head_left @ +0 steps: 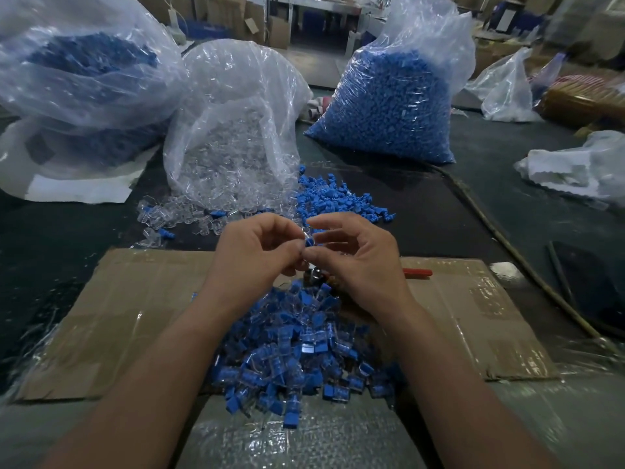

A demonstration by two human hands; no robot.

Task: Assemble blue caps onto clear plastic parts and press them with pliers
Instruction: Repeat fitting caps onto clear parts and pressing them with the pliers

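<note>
Caught mid-fit above a cardboard sheet (135,316): left hand (257,252) and right hand (358,262) brought together fingertip to fingertip, both clamped on one small piece. Pinched in the left fingertips, a clear part (306,231). Pressed against the right thumb, a blue cap (308,242), with the right forefinger arched over the top and the remaining fingers loosely curled, holding nothing. Held in the air between the two hands, off the sheet.

Judged to be the capping step, not yet the pressing one. Untouched for now, the pliers (417,272), lying under and just beyond the right hand (red handle poking out past the knuckles, metal head below the fingertips). Next move, by the look of it: seat the cap square with finger pressure, then free the right hand for the pliers while keeping the left pinch steady.

Long axis apparently running from thumb to forefinger, roughly upright, clear end up and away from the wrists, blue end down toward the thumb. Too small and too covered for more certainty.

Below both wrists, a heap of finished pieces (304,350). Beyond the fingertips, loose blue caps (334,201) ahead of the right hand and loose clear parts (182,214) ahead of the left.
</note>
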